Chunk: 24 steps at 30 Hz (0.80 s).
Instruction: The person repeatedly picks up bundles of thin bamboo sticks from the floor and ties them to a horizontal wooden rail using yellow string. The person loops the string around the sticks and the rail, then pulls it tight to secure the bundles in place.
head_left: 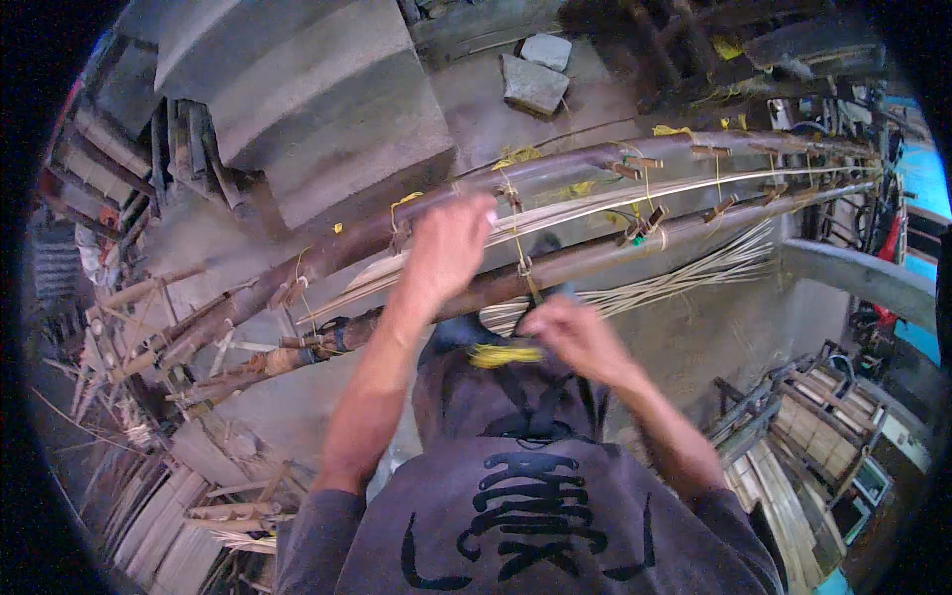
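Two long brown poles, a far pole [585, 159] and a near pole [476, 289], run crosswise in front of me. Between them lies a band of thin pale strips [575, 210], probably split bamboo. Yellow ties and short wooden pegs [650, 162] sit along the poles. My left hand [451, 243] is curled closed over the strips, close to the far pole; whatever its fingers hold is hidden. On my side of the near pole, my right hand [567, 327] is closed and slightly blurred, beside a tie [534, 286] hanging there. A bundle of yellow cord [506, 354] is at my waist.
More loose pale strips [684, 273] lie beyond my right hand, under the near pole. Concrete steps [337, 119] rise at the far left, and stone blocks [535, 84] rest on the far floor. Stacked wood [188, 496] stands at lower left, a slatted bamboo frame [818, 421] at right.
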Tool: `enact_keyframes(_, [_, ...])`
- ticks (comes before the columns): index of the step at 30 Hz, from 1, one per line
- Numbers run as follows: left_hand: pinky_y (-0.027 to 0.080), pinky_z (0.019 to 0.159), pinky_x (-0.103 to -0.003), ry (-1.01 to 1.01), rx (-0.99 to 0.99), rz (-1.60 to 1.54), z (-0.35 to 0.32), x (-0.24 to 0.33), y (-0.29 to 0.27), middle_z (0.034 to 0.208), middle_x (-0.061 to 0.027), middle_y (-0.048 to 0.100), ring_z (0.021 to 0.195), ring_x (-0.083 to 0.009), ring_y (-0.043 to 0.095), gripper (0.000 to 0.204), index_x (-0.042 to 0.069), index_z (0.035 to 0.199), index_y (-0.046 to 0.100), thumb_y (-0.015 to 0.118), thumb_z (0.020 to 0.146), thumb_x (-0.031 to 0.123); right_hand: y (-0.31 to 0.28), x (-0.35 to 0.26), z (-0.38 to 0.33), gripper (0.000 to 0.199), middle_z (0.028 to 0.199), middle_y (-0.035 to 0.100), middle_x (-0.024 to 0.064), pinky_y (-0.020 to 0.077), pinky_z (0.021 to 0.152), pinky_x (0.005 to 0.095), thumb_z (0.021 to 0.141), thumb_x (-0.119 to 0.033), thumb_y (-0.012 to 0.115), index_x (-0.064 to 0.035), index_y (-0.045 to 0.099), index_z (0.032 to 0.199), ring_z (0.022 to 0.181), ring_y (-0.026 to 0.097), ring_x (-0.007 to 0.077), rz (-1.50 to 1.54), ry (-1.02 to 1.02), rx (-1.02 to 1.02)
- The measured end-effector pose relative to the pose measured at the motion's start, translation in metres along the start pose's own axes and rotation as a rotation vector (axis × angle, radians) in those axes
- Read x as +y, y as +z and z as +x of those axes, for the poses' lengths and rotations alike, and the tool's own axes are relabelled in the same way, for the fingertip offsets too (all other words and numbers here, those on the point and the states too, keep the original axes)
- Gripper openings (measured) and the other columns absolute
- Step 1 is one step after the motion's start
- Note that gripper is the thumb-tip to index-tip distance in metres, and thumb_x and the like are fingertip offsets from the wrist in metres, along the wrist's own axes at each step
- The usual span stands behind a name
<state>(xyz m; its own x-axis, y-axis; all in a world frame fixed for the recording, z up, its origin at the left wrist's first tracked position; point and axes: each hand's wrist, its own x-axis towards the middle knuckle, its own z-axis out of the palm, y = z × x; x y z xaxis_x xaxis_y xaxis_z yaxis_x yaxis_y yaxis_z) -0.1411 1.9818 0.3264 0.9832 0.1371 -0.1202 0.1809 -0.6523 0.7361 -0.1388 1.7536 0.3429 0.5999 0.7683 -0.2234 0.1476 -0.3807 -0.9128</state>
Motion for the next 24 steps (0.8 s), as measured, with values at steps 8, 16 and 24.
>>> enact_keyframes(8, [0.048, 0.072, -0.044, -0.179, 0.211, 0.067, -0.029, -0.003, 0.055, 0.090, -0.0140, 0.066, 0.080, -0.0361, 0.061, 0.026, 0.006, 0.099, 0.064, 0.057, 0.086, 0.027, -0.033, -0.140, 0.172, 0.013, 0.096, 0.061, 0.0128, 0.0491, 0.076, 0.0421, 0.081, -0.013, 0.057, -0.0051, 0.063, 0.089, 0.089, 0.059, 0.0346, -0.548, -0.584, -0.408])
enact_keyframes(16, [0.049, 0.068, -0.039, 0.054, 0.316, 0.249, -0.022, -0.013, 0.068, 0.081, -0.0117, 0.065, 0.076, -0.0302, 0.063, 0.021, 0.008, 0.087, 0.064, 0.052, 0.088, 0.025, -0.033, -0.020, 0.209, 0.041, 0.078, 0.062, 0.0131, 0.0443, 0.063, 0.0402, 0.095, -0.036, 0.035, -0.0025, 0.058, 0.085, 0.067, 0.057, 0.0284, 0.138, 0.003, 0.072])
enact_keyframes(24, [0.047, 0.073, -0.034, -0.100, 0.227, -0.557, -0.016, 0.025, 0.040, 0.082, -0.0084, 0.067, 0.077, -0.0191, 0.062, 0.037, 0.004, 0.096, 0.064, 0.044, 0.095, 0.035, 0.067, 0.046, 0.042, 0.013, 0.080, 0.062, 0.0104, 0.0488, 0.077, 0.0447, 0.077, -0.017, 0.058, -0.0050, 0.060, 0.079, 0.076, 0.061, 0.0317, -0.370, -0.513, -0.407])
